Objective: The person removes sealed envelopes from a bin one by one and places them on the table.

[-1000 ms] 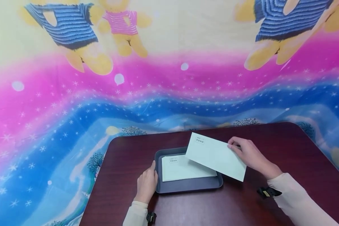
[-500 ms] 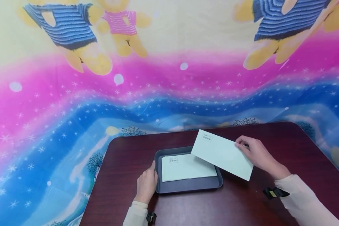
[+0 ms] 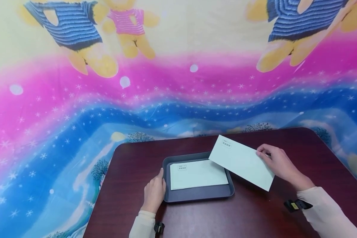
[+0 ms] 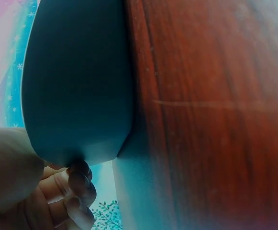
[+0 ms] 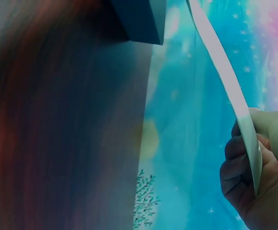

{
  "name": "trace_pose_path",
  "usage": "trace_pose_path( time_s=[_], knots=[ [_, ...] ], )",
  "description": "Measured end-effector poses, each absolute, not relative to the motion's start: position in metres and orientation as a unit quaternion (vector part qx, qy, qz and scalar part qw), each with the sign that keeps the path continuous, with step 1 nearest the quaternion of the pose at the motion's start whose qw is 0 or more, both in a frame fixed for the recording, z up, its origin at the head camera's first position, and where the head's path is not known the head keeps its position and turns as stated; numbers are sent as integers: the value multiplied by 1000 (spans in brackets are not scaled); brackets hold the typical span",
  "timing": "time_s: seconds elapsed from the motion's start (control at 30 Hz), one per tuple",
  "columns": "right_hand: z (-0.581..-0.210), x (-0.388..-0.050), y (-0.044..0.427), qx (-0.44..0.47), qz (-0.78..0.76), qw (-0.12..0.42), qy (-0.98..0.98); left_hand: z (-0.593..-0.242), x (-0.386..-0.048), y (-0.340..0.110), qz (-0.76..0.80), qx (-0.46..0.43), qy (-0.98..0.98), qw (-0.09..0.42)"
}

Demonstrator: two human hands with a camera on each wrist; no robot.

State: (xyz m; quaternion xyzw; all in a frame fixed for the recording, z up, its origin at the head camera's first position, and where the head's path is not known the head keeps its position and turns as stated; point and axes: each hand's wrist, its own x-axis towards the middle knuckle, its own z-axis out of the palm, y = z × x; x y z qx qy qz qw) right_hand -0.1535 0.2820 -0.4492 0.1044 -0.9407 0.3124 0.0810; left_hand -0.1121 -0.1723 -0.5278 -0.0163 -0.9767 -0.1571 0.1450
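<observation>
A pale green-white envelope (image 3: 242, 162) with a small printed box in one corner hangs tilted in my right hand (image 3: 281, 165), pinched near its upper right edge between thumb and fingers. Edge-on, that envelope (image 5: 225, 72) looks like a thin strip in the right wrist view. Its left end overlaps the right back part of a dark grey tray (image 3: 196, 196). Inside the tray lies a stack of similar envelopes (image 3: 197, 177). At the tray's left side, my left hand (image 3: 154, 193) holds the rim. In the left wrist view its curled fingers (image 4: 79, 184) touch the tray wall (image 4: 76, 86).
A dark red-brown table (image 3: 131, 162) with rounded corners carries the tray. Behind it hangs a printed cloth (image 3: 178, 82) with bears and snowflakes. Each wrist wears a small black device, such as the one on the right wrist (image 3: 296, 205).
My right hand has moved to the right with the envelope, so more of the stack in the tray shows. The left hand and the tray have stayed in place.
</observation>
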Motion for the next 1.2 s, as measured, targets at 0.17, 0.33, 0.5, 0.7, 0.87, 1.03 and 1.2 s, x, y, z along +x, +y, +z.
trace_pose_path(
  time_s=[0.17, 0.33, 0.5, 0.7, 0.87, 1.03, 1.2],
  knots=[
    [-454, -151, 292, 100, 312, 81, -941, -528, -113, -173, -158, -14, -977, 141],
    [-457, -148, 300, 95, 316, 84, -940, -528, -113, -172, -157, -13, -978, 139],
    [-462, -148, 306, 85, 322, 85, -939, -526, -113, -172, -156, -11, -977, 141],
    [-469, -150, 315, 70, 321, 88, -940, -527, -113, -171, -156, -11, -978, 140],
    [-474, -149, 323, 61, 319, 91, -941, -527, -113, -172, -156, -8, -978, 136],
    [-480, -147, 332, 58, 319, 92, -941, -527, -113, -172, -157, -8, -977, 142],
    [-485, -145, 342, 55, 315, 97, -942, -527, -113, -172, -156, -11, -977, 144]
  ],
)
